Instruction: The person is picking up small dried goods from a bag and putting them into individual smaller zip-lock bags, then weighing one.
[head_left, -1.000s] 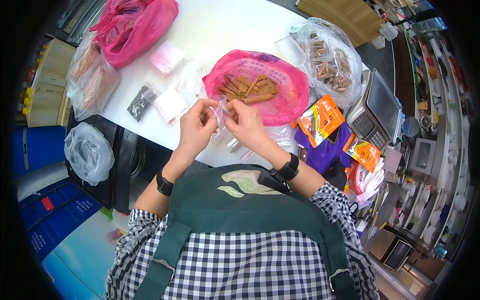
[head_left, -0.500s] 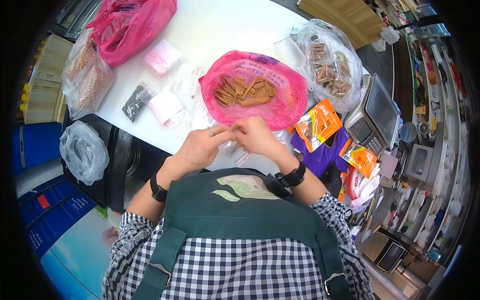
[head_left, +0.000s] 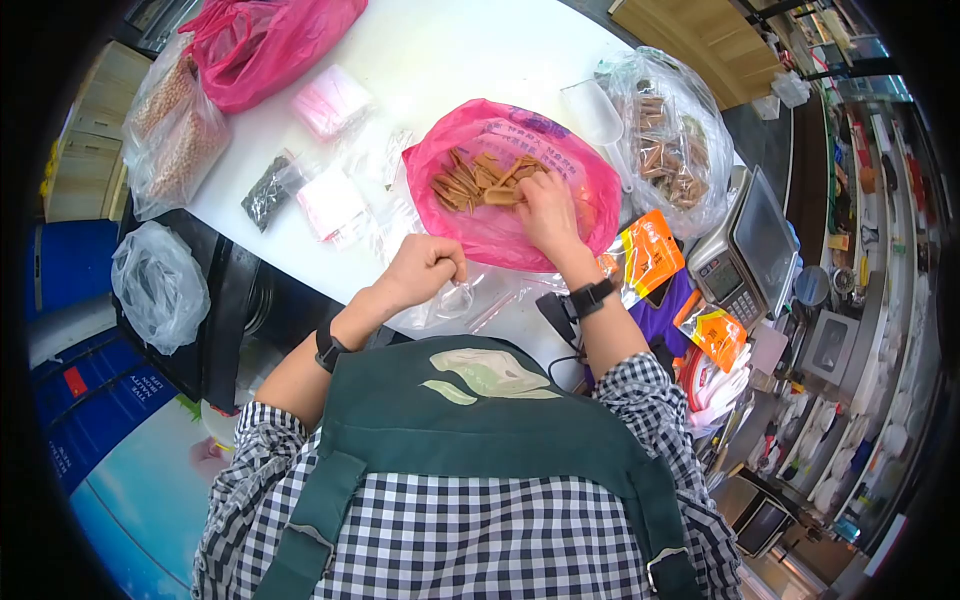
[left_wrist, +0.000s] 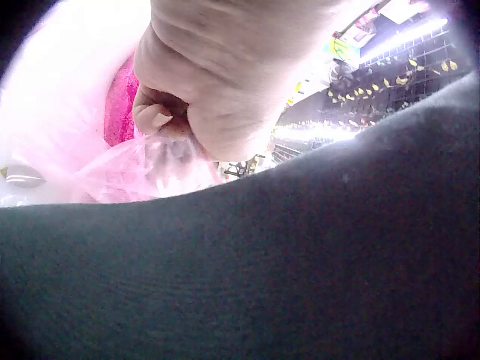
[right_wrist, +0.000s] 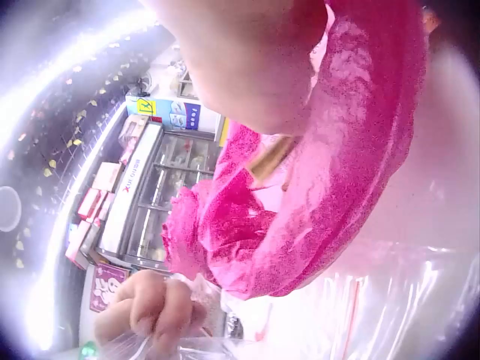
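White tabletop: brown bark strips lie heaped inside the pink bag, front strip running left-right, immediately left of my right grip, fingers bent among them, hold undeterminable, while my left grip, outside the rim, holds clear plastic.

The head camera looks forward and down over the table. Close up, the left wrist view faces the left hand, upper centre; the right wrist view shows the pink bag, right of centre, shared with the head view.
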